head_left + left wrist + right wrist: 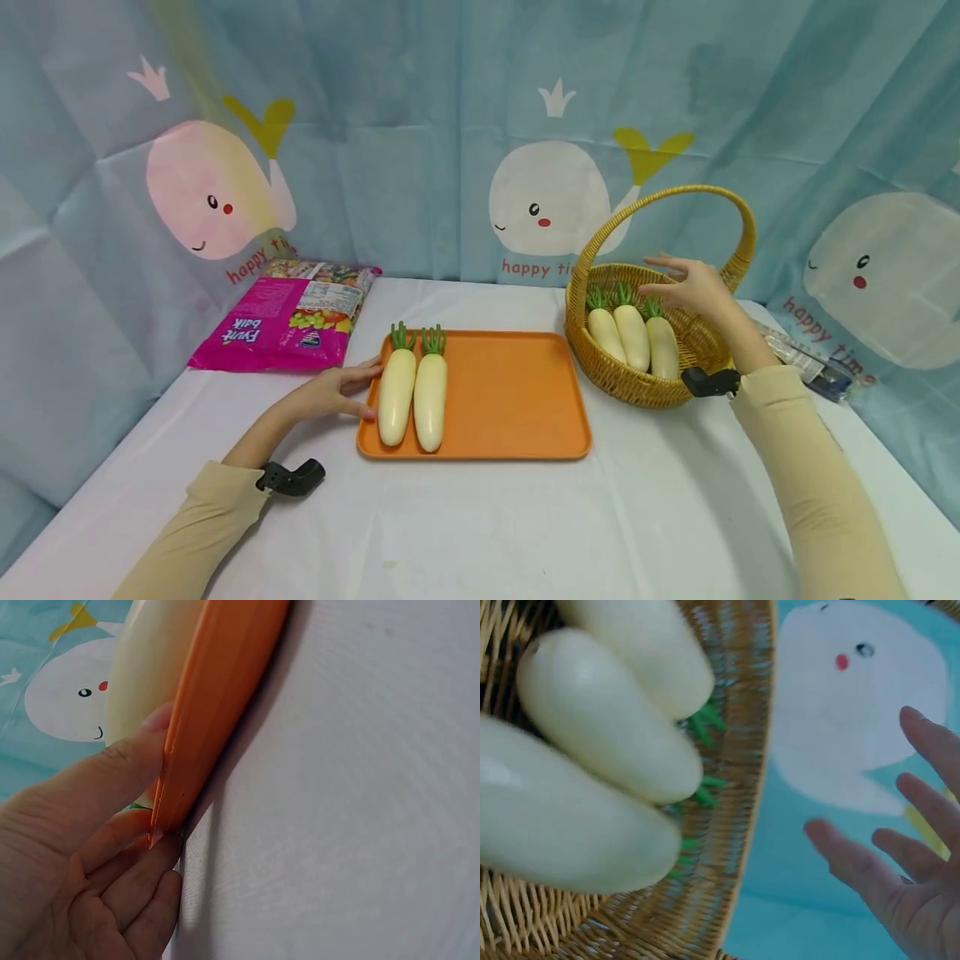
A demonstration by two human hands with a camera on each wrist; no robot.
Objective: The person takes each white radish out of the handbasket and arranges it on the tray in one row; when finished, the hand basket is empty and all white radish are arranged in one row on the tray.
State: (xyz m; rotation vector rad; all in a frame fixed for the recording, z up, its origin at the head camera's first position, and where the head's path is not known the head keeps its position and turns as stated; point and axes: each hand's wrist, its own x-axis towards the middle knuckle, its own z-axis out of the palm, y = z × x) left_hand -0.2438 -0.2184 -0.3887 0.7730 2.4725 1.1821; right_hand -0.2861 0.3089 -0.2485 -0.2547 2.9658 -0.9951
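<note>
On the orange tray [510, 396], two white radishes [396, 396] with green tops lie side by side at the left. My left hand [333, 393] holds the tray's left edge; in the left wrist view its thumb [112, 769] laps over the rim beside a radish, and the other fingers lie against the tray's side. Above the wicker basket [622, 383] hovers my right hand [693, 287], fingers spread and holding nothing. Three more white radishes [632, 337] rest in the basket, tops toward the back. The right wrist view shows the hand [907, 877] apart from these radishes [607, 712].
A pink printed bag [288, 317] lies at the back left of the white table [480, 525]. Behind the basket's right side is a clear plastic package [802, 358]. The basket's tall handle [690, 190] arches over its opening. A blue curtain [420, 167] hangs behind the table.
</note>
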